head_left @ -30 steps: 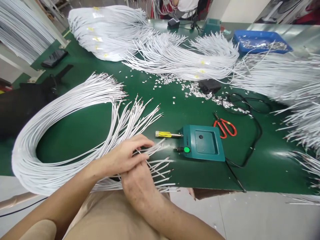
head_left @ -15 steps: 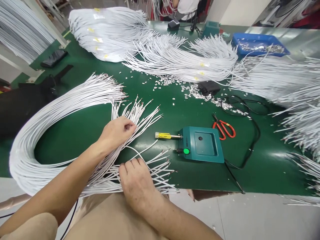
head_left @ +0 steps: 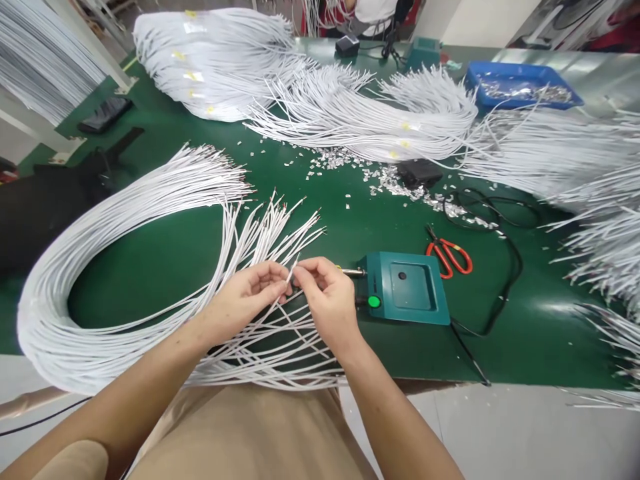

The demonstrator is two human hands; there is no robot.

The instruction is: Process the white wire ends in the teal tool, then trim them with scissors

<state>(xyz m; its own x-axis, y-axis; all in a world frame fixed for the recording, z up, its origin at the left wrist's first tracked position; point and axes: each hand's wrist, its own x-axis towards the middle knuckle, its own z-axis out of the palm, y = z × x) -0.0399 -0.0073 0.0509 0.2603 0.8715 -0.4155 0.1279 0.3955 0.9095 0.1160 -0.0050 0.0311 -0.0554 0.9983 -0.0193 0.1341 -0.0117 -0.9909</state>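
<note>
One white wire [head_left: 291, 272] is raised off the green table [head_left: 165, 257], its stripped tip pointing up between the two hands. The left hand [head_left: 245, 300] pinches it from below with thumb and forefinger closed on it; the right hand [head_left: 327, 300] grips it just beside, fingertips also clamped on it, apparently to keep the end steady and apart from the others. Below the hands lies the big looped wire bundle [head_left: 100, 267], its loose ends fanned toward the person so that single wires come away easily. Just right of the right hand stands a teal box [head_left: 407, 287] with a green button, near at hand. Red scissors [head_left: 450, 255] and scattered metal bits [head_left: 395, 183] lie beyond.
</note>
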